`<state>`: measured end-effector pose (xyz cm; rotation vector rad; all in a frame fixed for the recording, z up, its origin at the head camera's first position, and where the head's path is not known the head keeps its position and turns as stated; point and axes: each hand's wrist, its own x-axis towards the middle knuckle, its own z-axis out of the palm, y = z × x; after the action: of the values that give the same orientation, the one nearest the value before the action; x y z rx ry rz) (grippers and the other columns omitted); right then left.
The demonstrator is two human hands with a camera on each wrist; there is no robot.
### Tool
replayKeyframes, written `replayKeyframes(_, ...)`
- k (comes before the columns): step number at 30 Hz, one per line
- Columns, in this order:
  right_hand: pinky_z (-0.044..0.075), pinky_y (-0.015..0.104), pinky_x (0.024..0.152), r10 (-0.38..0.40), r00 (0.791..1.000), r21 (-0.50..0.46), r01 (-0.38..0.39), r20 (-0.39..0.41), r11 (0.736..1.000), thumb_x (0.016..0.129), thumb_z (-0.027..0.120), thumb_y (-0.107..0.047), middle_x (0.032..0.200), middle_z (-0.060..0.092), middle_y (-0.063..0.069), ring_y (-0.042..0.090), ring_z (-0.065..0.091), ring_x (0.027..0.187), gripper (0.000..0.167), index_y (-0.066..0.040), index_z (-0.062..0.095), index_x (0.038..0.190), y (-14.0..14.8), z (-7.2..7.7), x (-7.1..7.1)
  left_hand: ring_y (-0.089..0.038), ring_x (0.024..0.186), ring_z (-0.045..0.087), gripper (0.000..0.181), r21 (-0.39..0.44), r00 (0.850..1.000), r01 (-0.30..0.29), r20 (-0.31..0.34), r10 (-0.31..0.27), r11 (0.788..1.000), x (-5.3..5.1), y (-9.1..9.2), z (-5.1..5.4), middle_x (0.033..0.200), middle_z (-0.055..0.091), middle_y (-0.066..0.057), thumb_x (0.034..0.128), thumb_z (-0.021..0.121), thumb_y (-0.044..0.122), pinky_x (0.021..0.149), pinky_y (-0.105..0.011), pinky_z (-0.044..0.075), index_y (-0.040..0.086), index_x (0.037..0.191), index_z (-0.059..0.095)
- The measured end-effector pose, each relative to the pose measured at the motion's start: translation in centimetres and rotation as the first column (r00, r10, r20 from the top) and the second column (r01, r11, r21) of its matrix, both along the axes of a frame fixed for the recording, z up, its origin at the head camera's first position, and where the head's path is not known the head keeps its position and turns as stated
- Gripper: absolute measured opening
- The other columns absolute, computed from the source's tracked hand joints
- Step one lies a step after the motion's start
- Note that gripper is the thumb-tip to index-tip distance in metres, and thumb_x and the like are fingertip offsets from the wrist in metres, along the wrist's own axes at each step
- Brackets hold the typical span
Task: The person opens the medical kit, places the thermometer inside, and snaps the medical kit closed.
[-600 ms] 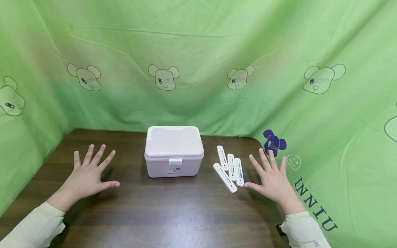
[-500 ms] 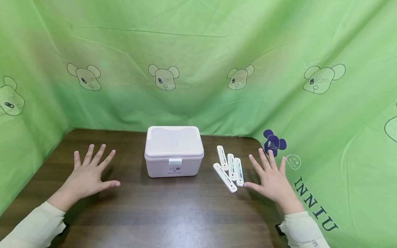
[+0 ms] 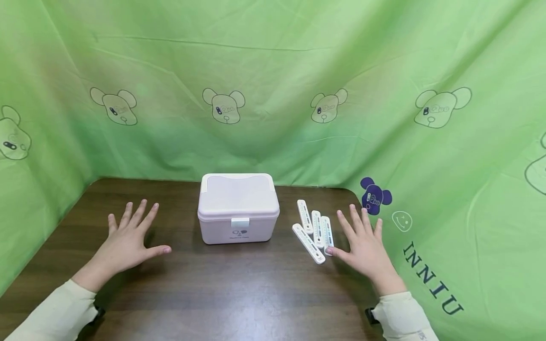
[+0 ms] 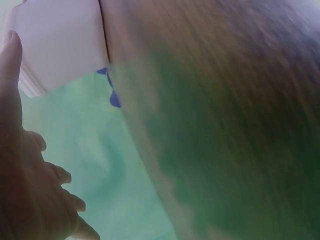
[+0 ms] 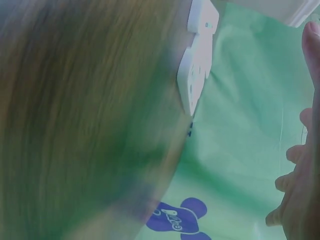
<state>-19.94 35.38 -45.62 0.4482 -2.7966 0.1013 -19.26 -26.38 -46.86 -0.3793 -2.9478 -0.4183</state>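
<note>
A pale lilac lidded box (image 3: 239,199) with a front latch (image 3: 240,222) stands near the back of the table, its lid down. To its right lie several flat white thermometers (image 3: 308,243) in a loose group. My left hand (image 3: 125,244) is spread above the table, left of the box, and holds nothing. Fingers spread, my right hand (image 3: 364,248) hovers right of the thermometers. Its thumb overlaps the rightmost thermometer (image 3: 326,231) in the head view; the right wrist view shows a gap between thumb (image 5: 312,45) and thermometers (image 5: 195,75).
A brown wooden table (image 3: 239,293) lies under everything. Green curtain (image 3: 273,142) printed with bear heads hangs close behind it and along both sides. The right table edge runs beneath my right hand.
Both hands have shifted slightly inward, the left to the right and the right to the left. The head view has turned a little. Box and thermometers stay in place.
</note>
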Motion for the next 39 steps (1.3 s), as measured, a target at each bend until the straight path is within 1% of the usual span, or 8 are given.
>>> replayKeyframes(6, -0.010, 0.075, 0.117, 0.002, 1.000, -0.057, -0.003, -0.028, 0.998, 0.083, 0.069, -0.071, 0.172, -0.001, 0.014, 0.046, -0.003, 0.156, 0.109, -0.019, 0.020, 0.165, -1.2, -0.2, -0.1, -0.053, 0.153, -0.009, 0.123, 0.069, 1.000, 0.004, -0.007, -0.003, 0.998, -0.3, 0.8, -0.2, 0.171, -0.004, -0.019, 0.0812, 0.070, 0.074, 0.107, -0.085, -0.008, 0.021, 0.166, -0.002)
replayKeyframes(11, -0.008, 0.074, 0.117, 0.007, 0.999, -0.090, -0.011, -0.039, 0.996, 0.082, 0.071, -0.070, 0.172, 0.002, 0.015, 0.046, 0.000, 0.156, 0.110, -0.018, 0.022, 0.165, -2.0, -0.2, 0.1, -0.054, 0.153, -0.004, 0.124, 0.166, 0.999, -0.005, 0.048, -0.003, 0.986, -0.2, 1.6, -0.5, 0.171, 0.000, -0.022, 0.0825, 0.073, 0.069, 0.108, -0.086, 0.000, 0.020, 0.166, -0.003)
replayKeyframes(13, -0.009, 0.073, 0.118, 0.000, 0.999, -0.111, -0.004, -0.037, 0.994, 0.081, 0.072, -0.069, 0.172, 0.003, 0.015, 0.046, 0.000, 0.156, 0.111, -0.018, 0.021, 0.165, -2.3, -0.2, 0.2, -0.055, 0.153, -0.002, 0.122, 0.239, 0.996, -0.005, 0.089, -0.017, 0.971, -0.3, 2.1, -0.6, 0.170, 0.000, -0.023, 0.0850, 0.074, 0.064, 0.108, -0.086, 0.003, 0.018, 0.166, -0.006)
replayKeyframes(17, -0.008, 0.073, 0.118, -0.017, 1.000, -0.162, 0.014, -0.013, 0.987, 0.081, 0.073, -0.070, 0.172, 0.003, 0.015, 0.045, 0.001, 0.157, 0.114, -0.019, 0.018, 0.166, -3.4, -0.3, 0.3, -0.055, 0.152, 0.000, 0.118, 0.392, 0.984, -0.004, 0.167, -0.066, 0.920, -0.4, 3.0, -0.9, 0.171, -0.002, -0.022, 0.0900, 0.074, 0.054, 0.110, -0.083, 0.007, 0.016, 0.165, -0.009)
replayKeyframes(19, -0.005, 0.074, 0.118, -0.020, 1.000, -0.182, 0.020, -0.001, 0.983, 0.080, 0.073, -0.071, 0.172, 0.004, 0.015, 0.045, 0.001, 0.157, 0.114, -0.020, 0.016, 0.166, -4.0, -0.4, 0.3, -0.055, 0.153, 0.000, 0.117, 0.439, 0.978, -0.008, 0.193, -0.086, 0.898, -0.3, 3.3, -1.1, 0.171, -0.002, -0.022, 0.0909, 0.075, 0.051, 0.112, -0.081, 0.010, 0.016, 0.165, -0.009)
replayKeyframes(23, -0.001, 0.075, 0.119, -0.024, 1.000, -0.210, 0.024, 0.002, 0.977, 0.079, 0.074, -0.070, 0.172, 0.008, 0.016, 0.045, 0.003, 0.157, 0.116, -0.018, 0.018, 0.166, -5.2, -0.6, 0.4, -0.054, 0.153, 0.002, 0.118, 0.479, 0.972, -0.019, 0.213, -0.096, 0.878, -0.3, 3.9, -1.5, 0.171, -0.001, -0.021, 0.0903, 0.076, 0.049, 0.114, -0.077, 0.015, 0.015, 0.165, -0.009)
replayKeyframes(28, -0.001, 0.073, 0.120, -0.032, 0.999, -0.245, 0.031, -0.002, 0.969, 0.077, 0.078, -0.067, 0.172, 0.009, 0.016, 0.044, 0.005, 0.157, 0.117, -0.016, 0.020, 0.165, -6.4, -0.4, 0.5, -0.051, 0.154, 0.004, 0.121, 0.510, 0.977, -0.049, 0.205, -0.067, 0.859, -0.3, 5.0, -1.8, 0.171, 0.001, -0.022, 0.0881, 0.078, 0.049, 0.115, -0.077, 0.017, 0.015, 0.165, -0.009)
replayKeyframes(39, 0.003, 0.070, 0.122, -0.070, 0.997, -0.328, 0.059, -0.021, 0.943, 0.075, 0.080, -0.067, 0.172, 0.013, 0.013, 0.041, 0.012, 0.157, 0.118, -0.016, 0.023, 0.165, -8.8, -0.2, 0.7, -0.048, 0.155, 0.010, 0.124, 0.605, 0.983, -0.091, 0.182, -0.026, 0.791, -0.6, 7.4, -1.9, 0.172, 0.000, -0.015, 0.0850, 0.081, 0.051, 0.117, -0.073, 0.020, 0.021, 0.166, -0.008)
